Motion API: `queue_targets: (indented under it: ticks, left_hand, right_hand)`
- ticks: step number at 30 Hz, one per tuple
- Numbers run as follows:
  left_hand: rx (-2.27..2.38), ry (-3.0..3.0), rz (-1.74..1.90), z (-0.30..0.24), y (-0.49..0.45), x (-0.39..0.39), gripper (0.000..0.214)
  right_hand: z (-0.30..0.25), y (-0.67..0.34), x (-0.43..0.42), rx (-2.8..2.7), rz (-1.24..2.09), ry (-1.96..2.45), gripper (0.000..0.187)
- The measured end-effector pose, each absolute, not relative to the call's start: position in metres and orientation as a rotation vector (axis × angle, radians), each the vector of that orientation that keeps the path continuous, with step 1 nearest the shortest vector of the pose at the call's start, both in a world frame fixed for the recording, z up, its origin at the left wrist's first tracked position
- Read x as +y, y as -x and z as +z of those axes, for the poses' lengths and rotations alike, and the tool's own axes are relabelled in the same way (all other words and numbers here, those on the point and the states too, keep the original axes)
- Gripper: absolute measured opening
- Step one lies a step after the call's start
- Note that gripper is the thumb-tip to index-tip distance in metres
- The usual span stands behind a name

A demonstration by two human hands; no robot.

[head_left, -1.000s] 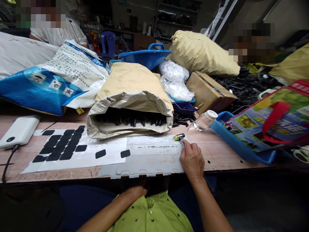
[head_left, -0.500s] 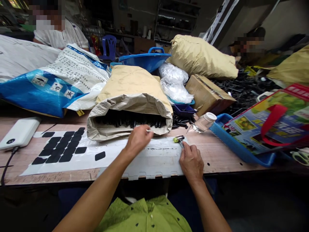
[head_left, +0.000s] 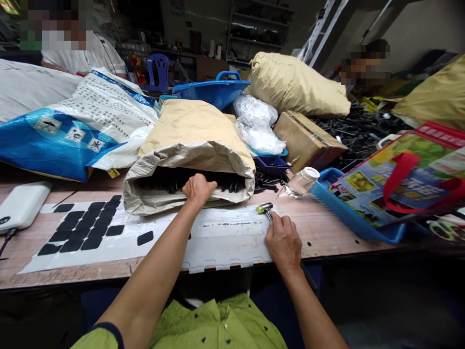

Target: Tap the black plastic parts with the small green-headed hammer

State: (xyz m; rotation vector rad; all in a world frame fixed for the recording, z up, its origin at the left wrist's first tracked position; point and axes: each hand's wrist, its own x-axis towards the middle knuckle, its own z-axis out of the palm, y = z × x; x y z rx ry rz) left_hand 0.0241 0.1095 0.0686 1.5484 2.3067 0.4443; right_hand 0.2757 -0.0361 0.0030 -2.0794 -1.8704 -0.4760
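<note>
The tan sack [head_left: 196,123] lies on the bench [head_left: 319,228] with black parts [head_left: 173,186] in its mouth. The left hand [head_left: 198,189] is at that mouth; I cannot tell whether its fingers grip anything. In front of the sack, toward its right, the right hand [head_left: 285,241] has its fingers wrapped around a small hammer [head_left: 268,207]. Black pads [head_left: 85,224] lie left of the sack.

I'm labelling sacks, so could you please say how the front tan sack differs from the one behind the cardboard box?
The front sack gapes open, with the left hand at its mouth; the rear sack shows no opening. The front sack looks flatter; the rear sack bulges. Both are tan.
</note>
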Motion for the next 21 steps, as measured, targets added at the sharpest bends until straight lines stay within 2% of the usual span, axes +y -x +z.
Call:
queue_targets:
  ticks: [5, 10, 17, 21]
  left_hand:
    - [2.031, -1.804, 0.673, 0.082, -0.015, 0.066, 0.02]
    - [1.544, -2.111, 0.535, 0.065, -0.014, 0.008, 0.012]
    - [1.416, -2.21, 0.503, 0.038, -0.015, -0.013, 0.005]
    - [1.357, -2.221, 0.591, 0.032, -0.016, -0.011, 0.015]
  right_hand:
    - [0.003, -0.276, -0.037, -1.874, -0.466, 2.092, 0.035]
    - [0.003, -0.275, -0.037, -1.881, -0.481, 2.084, 0.035]
    - [0.002, -0.276, -0.036, -1.873, -0.495, 2.094, 0.035]
    - [0.002, -0.275, -0.037, -1.868, -0.486, 2.094, 0.035]
